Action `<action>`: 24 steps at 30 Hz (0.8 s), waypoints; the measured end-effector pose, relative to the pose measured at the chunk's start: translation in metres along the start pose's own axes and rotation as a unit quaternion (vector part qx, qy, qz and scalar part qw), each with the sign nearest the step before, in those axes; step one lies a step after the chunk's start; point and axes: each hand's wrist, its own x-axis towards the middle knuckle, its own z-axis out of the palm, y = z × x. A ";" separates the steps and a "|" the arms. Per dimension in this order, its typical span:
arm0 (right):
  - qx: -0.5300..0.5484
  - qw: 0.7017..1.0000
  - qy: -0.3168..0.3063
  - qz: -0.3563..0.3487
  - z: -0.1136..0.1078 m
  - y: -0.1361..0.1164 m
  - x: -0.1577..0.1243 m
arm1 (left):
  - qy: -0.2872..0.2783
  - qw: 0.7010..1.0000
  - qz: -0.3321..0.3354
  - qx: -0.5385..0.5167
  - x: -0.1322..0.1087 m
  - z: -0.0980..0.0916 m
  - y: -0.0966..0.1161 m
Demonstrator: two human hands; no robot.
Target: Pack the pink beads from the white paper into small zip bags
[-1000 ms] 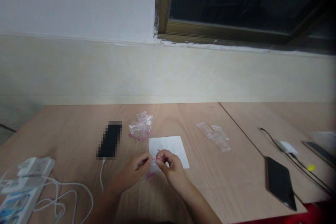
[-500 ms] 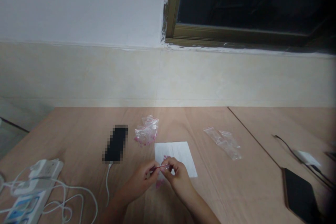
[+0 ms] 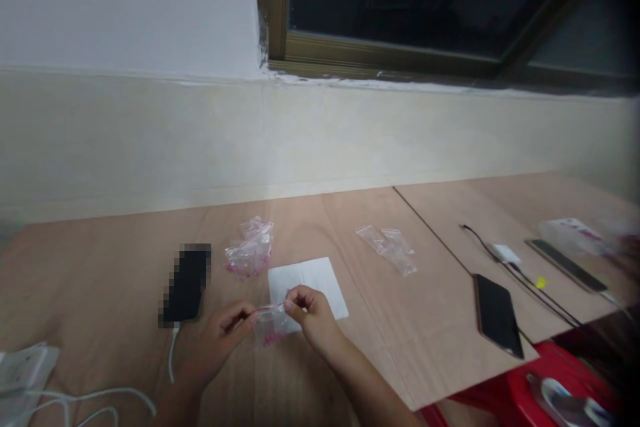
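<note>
A small clear zip bag [image 3: 270,325] with a red strip along its top hangs between my two hands. Small pink pieces lie at the bottom of the bag. My left hand [image 3: 227,330] pinches its upper left corner, and my right hand [image 3: 311,313] grips the upper right corner. Partly behind the bag and right hand is a white sheet of paper [image 3: 320,277] on the table. Beyond the left hand, a pile of clear zip bags [image 3: 250,247] holds more pink pieces.
More clear bags [image 3: 387,250] lie right of the paper. A phone on a white cable [image 3: 187,287] is at left, near a power strip [image 3: 25,370]. At right are a dark phone [image 3: 497,313], black cables, a white adapter [image 3: 506,253] and a red stool [image 3: 545,383].
The view has turned to the right. My hands have moved apart along the bag's top edge, and the bag now hangs spread between them.
</note>
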 end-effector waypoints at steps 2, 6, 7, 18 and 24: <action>-0.028 0.999 0.032 -0.003 -0.001 0.005 0.003 | 0.013 1.000 -0.015 0.011 0.003 -0.002 -0.005; -0.075 0.992 0.100 0.011 -0.028 0.016 0.025 | 0.045 0.998 -0.036 0.033 0.023 -0.010 -0.016; -0.089 0.989 0.121 0.018 -0.041 0.020 0.033 | 0.061 0.996 -0.040 0.044 0.030 -0.013 -0.019; -0.497 0.779 0.324 0.203 -0.166 0.093 0.056 | 0.160 0.981 -0.064 0.092 0.060 -0.028 -0.054; -0.500 0.773 0.335 0.200 -0.168 0.103 0.046 | 0.174 0.977 -0.071 0.097 0.040 -0.024 -0.044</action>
